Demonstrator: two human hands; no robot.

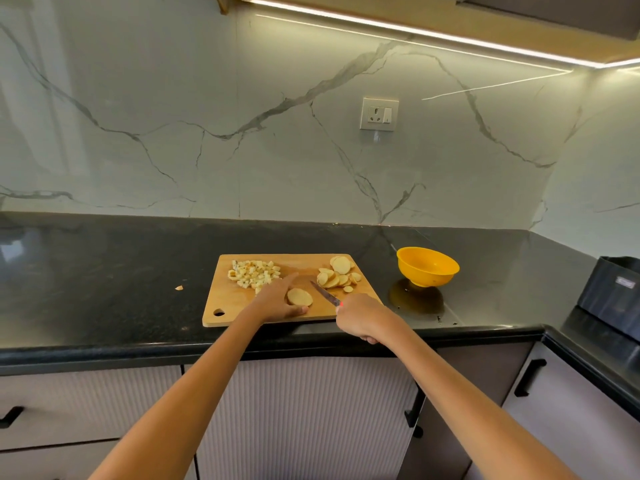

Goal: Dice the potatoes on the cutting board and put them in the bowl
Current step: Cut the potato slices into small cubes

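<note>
A wooden cutting board point(228, 299) lies on the black counter. Diced potato point(252, 271) is piled at its far left, and round potato slices point(337, 273) are heaped at its far right. One stack of slices point(299, 296) sits near the board's front edge, held between the thumb and fingers of my left hand point(277, 301). My right hand point(360, 317) grips a knife point(325, 294) whose blade points up-left just right of that stack. The yellow bowl point(427, 266) stands on the counter to the right of the board, and its inside looks bare.
A small potato scrap point(179, 287) lies on the counter left of the board. A dark appliance point(613, 296) stands at the right corner. A wall socket point(379, 114) sits on the marble backsplash. Cabinet drawers run below the counter edge point(138, 351).
</note>
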